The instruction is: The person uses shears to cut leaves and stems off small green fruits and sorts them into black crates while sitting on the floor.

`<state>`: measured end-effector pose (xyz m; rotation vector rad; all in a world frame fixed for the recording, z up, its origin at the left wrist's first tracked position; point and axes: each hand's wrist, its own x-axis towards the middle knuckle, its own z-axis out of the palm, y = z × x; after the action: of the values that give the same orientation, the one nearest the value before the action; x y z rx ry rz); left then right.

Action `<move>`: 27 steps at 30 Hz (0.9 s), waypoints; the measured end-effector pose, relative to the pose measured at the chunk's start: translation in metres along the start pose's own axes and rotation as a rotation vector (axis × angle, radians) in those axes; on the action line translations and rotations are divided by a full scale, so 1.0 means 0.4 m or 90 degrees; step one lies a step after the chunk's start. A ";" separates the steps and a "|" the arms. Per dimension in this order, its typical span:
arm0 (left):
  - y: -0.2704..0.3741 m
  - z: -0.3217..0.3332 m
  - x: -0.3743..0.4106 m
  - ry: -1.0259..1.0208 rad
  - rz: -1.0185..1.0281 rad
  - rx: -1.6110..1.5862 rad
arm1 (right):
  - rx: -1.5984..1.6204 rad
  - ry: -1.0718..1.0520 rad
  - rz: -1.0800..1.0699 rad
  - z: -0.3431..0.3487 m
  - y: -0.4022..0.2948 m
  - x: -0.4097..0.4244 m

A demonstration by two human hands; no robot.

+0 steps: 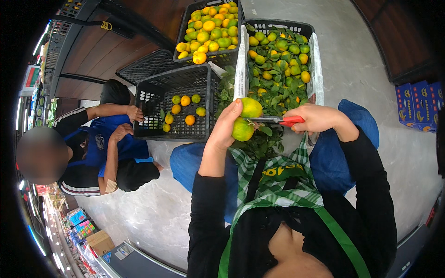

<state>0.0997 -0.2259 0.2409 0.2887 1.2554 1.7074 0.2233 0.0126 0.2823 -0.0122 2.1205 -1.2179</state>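
My left hand (222,127) holds two green-yellow citrus fruits, an upper one (251,107) and a lower one (242,129), one above the other. In my right hand (318,118) are scissors with red handles (292,120); their blades reach left between the two fruits, by a leafy stem. Just beyond my hands stands a black plastic crate (280,24) lined with printed paper, full of leafy green and orange citrus. Cut leaves (264,144) lie below my hands, above the green checked apron (278,194).
A co-worker in a blue apron (114,139) sits at the left, hands at a black crate (174,135) with several loose citrus fruits. Behind it stands a crate (179,36) heaped with citrus. More leaves (227,87) lie between crates. Blue banana boxes (419,106) are at the right.
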 end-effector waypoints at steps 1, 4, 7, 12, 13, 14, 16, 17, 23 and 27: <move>0.003 0.008 -0.001 0.011 -0.001 -0.010 | 0.017 0.000 0.003 0.001 0.003 0.003; 0.004 0.017 -0.004 0.028 -0.002 -0.032 | 0.023 0.009 -0.038 0.015 0.033 0.021; 0.002 0.005 0.000 0.028 0.002 -0.059 | 0.117 0.049 -0.031 0.051 0.028 0.038; 0.006 0.003 0.003 0.065 0.006 -0.114 | 0.190 0.054 -0.046 0.082 0.010 0.049; 0.005 0.003 0.003 0.070 0.008 -0.117 | 0.193 0.062 -0.042 0.085 0.006 0.047; 0.006 0.004 0.003 0.075 0.008 -0.121 | 0.202 0.078 -0.037 0.090 0.006 0.049; 0.010 0.006 0.004 0.086 0.009 -0.129 | 0.218 0.112 -0.027 0.103 0.011 0.053; 0.008 0.000 0.007 0.087 0.015 -0.116 | 0.172 0.156 -0.060 0.109 0.015 0.056; -0.001 -0.030 0.012 0.176 0.034 -0.152 | -0.053 0.341 -0.026 0.111 0.006 0.059; 0.002 -0.035 0.017 0.228 0.059 -0.218 | -0.173 0.397 -0.010 0.109 0.011 0.048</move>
<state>0.0865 -0.2291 0.2332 -0.1734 1.1828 2.0809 0.2342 -0.0242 0.2541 0.2624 2.8160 -1.0150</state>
